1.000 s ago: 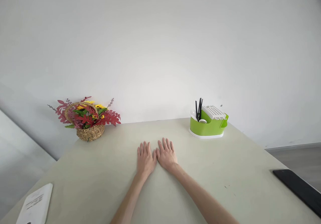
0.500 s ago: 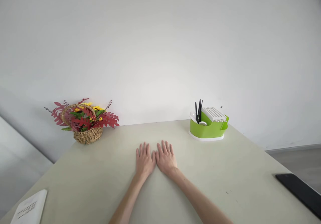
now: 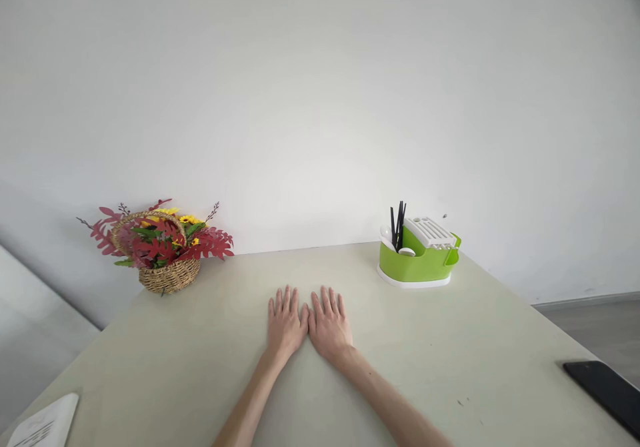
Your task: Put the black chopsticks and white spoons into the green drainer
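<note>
Both hands lie palm down on the pale table (image 3: 200, 367), side by side with the thumbs touching or nearly so. My left hand (image 3: 287, 323) has its fingers stretched forward and holds nothing. Flat as well, with fingers slightly spread, is my right hand (image 3: 331, 323). Beyond it to the right stands a green utensil caddy (image 3: 415, 265) on a white base, with black chopsticks (image 3: 399, 227) and white spoons (image 3: 407, 251) in its front part. To the left, at the back, sits a wicker basket (image 3: 170, 277) of red leaves and yellow flowers.
A white flat box or device (image 3: 47, 423) with dark lines lies at the near left edge, partly cut off. On the right edge rests a black phone-like slab (image 3: 605, 393). A white wall (image 3: 320, 113) rises behind the table.
My view has tilted up and drifted slightly, so the things sit lower and farther apart in the picture. Both hands stay flat on the table, in nearly the same pose.
</note>
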Demonstrator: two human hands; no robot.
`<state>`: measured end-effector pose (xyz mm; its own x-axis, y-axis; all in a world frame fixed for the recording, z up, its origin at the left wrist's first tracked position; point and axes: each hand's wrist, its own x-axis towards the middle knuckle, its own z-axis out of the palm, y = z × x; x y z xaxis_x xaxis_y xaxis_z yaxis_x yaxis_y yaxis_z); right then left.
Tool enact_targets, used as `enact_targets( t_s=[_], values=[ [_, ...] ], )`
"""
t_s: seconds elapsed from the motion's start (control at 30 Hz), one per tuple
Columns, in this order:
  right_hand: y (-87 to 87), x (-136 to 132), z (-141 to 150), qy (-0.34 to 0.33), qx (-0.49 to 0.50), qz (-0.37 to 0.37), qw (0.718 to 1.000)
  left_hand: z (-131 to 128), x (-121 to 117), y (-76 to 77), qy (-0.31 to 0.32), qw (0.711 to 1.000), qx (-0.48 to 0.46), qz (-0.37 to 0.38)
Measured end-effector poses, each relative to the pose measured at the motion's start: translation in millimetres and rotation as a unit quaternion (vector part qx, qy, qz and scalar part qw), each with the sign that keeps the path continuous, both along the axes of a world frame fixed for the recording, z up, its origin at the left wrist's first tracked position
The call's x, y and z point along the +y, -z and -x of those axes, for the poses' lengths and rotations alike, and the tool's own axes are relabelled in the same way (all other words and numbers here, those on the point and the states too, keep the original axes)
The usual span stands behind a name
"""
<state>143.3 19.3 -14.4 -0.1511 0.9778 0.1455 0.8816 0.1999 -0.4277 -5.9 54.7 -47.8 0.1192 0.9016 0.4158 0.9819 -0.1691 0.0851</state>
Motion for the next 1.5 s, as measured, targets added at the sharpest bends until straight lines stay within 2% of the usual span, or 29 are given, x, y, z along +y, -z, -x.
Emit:
enact_targets(
  t_s=[0.2,0.63,1.07,1.23,1.4,1.5],
  values=[
    [1.5,1,0,-0.005,0.0,-0.001,1.0,1,8,-1.5,0.005,1.0,0.001,-0.014],
    [2.9,-1,-5,-0.032,-0.007,0.013,0.999,4,5,1.3,0.011,1.0,0.01,-0.004],
    [9.7,0,-11,-0.047,0.034,-0.039,0.998,1,-4,-15.8,-0.002,0.997,0.056,0.045],
    [11.2,0,-16,-0.065,0.113,-0.081,0.988,2,-3,-16.1,0.0,0.998,0.047,0.047],
    [10.7,8,-29,-0.083,0.319,-0.1,0.939,4,-3,-14.4,0.009,0.998,0.04,0.046],
    [8.3,17,-45,-0.054,0.366,-0.101,0.924,6,-2,-12.3,0.017,0.999,0.031,0.037]
  ],
)
